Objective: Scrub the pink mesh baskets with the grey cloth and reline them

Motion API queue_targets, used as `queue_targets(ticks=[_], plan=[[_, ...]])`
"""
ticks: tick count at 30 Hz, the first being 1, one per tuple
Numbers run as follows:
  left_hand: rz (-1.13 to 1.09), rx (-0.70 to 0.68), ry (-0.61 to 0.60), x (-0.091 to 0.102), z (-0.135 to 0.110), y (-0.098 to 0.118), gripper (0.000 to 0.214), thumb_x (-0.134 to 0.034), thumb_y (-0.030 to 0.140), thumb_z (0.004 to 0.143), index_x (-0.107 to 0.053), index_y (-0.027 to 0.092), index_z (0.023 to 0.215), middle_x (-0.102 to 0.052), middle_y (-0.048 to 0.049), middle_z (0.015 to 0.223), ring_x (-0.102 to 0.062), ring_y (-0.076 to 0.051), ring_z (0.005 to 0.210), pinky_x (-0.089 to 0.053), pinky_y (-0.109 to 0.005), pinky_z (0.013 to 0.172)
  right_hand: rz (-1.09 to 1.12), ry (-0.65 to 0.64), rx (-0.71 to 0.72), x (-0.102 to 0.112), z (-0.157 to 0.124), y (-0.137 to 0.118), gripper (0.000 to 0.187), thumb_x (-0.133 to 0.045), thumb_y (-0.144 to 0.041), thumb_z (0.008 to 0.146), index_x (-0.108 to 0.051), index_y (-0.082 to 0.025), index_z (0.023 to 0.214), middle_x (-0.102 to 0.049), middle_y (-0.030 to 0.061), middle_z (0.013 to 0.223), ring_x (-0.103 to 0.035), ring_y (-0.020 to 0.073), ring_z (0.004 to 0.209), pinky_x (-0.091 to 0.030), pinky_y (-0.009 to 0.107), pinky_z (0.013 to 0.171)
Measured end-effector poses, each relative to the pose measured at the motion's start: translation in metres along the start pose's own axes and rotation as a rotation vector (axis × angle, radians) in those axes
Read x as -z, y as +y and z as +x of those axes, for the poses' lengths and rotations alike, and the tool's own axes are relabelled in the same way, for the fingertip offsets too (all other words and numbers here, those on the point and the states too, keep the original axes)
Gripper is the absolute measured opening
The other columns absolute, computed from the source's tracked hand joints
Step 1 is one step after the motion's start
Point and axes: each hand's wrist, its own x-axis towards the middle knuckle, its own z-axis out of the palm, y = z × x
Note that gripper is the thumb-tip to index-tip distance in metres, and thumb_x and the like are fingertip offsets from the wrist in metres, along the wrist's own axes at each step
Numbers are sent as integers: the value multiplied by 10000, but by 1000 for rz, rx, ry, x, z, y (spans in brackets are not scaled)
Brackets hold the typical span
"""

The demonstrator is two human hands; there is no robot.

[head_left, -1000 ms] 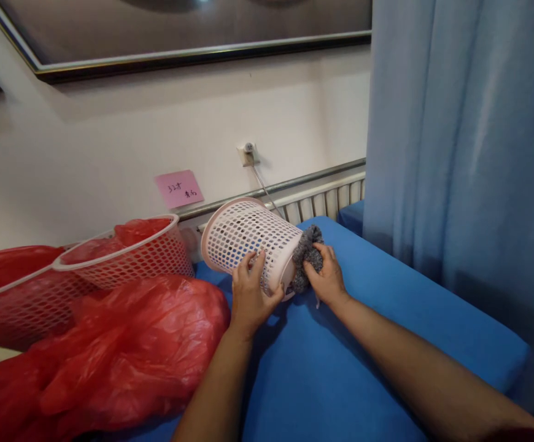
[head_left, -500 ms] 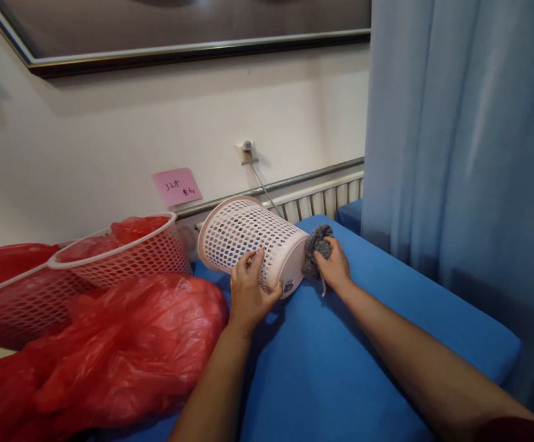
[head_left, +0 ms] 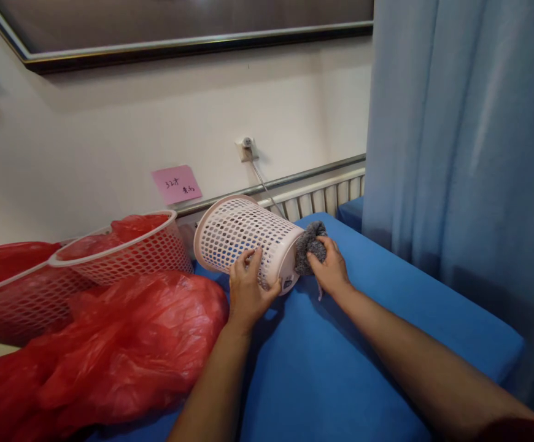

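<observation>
A pale pink perforated wastebasket lies on its side on the blue padded surface, its base turned toward the right. My left hand grips it near the base, thumb on the bottom rim and fingers against the holed side. A bunched grey cloth is in my right hand, closed around it and pressing it against the wastebasket's base. A thin pale strip dangles below the cloth. Part of the base is hidden behind the cloth.
Red plastic bags lie at the left. Behind them stand a white perforated basket and another basket, both holding red plastic. A radiator and plugged-in socket are at the wall; a blue curtain hangs right.
My right hand has moved the grey cloth slightly left across the wastebasket's base. The wastebasket has shifted a little to the left; my left hand keeps its hold.
</observation>
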Motion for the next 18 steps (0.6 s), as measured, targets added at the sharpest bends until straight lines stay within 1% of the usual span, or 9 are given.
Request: queue_targets(ticks=[1, 2, 4, 5, 7, 9, 11, 15, 18], plan=[[-5, -2, 0, 0, 0, -1, 779, -774, 300, 722, -517, 164, 1445, -506, -168, 1363, -509, -361, 1233, -451, -515, 1077, 44, 12, 116, 0, -5, -4, 443, -553, -297, 897, -537, -202, 1329, -585, 120, 1311, -573, 248, 1220, -471, 368, 1037], [-10, -3, -3, -1, -1, -2, 785, -777, 300, 716, -521, 158, 1444, -508, -169, 1361, -511, -362, 1229, -453, -514, 1075, 77, -16, 231, -1, -10, -7, 422, -574, -281, 881, -560, -213, 1297, -586, 110, 1283, -587, 244, 1184, -486, 360, 1013], [-16, 8, -3, -2, -2, -6, 793, -781, 302, 705, -526, 157, 1442, -508, -167, 1358, -516, -362, 1211, -456, -517, 1070, 67, -177, 384, -5, -23, -12, 350, -597, -235, 852, -614, -231, 1202, -595, 83, 1202, -615, 224, 1077, -513, 340, 940], [-16, 16, 2, -2, -2, -8, 790, -781, 307, 705, -528, 160, 1439, -508, -165, 1356, -518, -361, 1203, -455, -520, 1069, 24, -287, 422, -7, -28, -13, 322, -606, -215, 837, -634, -234, 1158, -598, 71, 1171, -619, 213, 1034, -516, 327, 911], [-7, 28, 13, -3, -3, -12, 774, -775, 322, 720, -528, 165, 1437, -510, -163, 1345, -518, -359, 1201, -450, -525, 1071, -104, -479, 420, -12, -34, -11, 294, -637, -192, 804, -665, -242, 1092, -608, 48, 1135, -623, 195, 984, -508, 305, 882], [3, 24, 20, -3, -3, -13, 761, -769, 332, 735, -525, 167, 1437, -514, -163, 1330, -514, -359, 1212, -449, -522, 1071, -222, -565, 350, -15, -33, -6, 293, -659, -189, 784, -685, -252, 1069, -623, 44, 1139, -633, 199, 973, -501, 305, 872], [10, 17, 14, -2, -1, -12, 771, -770, 322, 729, -518, 172, 1442, -515, -161, 1326, -514, -360, 1216, -454, -515, 1065, -289, -523, 234, -17, -26, 3, 316, -643, -192, 799, -686, -244, 1108, -627, 74, 1182, -646, 224, 978, -505, 333, 862], [16, 20, -2, 1, 1, -7, 789, -778, 306, 704, -524, 182, 1441, -512, -154, 1332, -524, -360, 1201, -465, -505, 1052, -343, -347, -12, -12, -3, 22, 358, -562, -199, 865, -645, -169, 1212, -628, 167, 1189, -664, 271, 957, -514, 399, 845], [18, 32, -15, 3, 1, -4, 794, -781, 312, 703, -523, 187, 1444, -515, -154, 1334, -527, -361, 1196, -463, -515, 1051, -329, -245, -125, -3, 8, 24, 356, -564, -256, 888, -629, -167, 1227, -659, 153, 1124, -667, 280, 969, -519, 410, 869]])
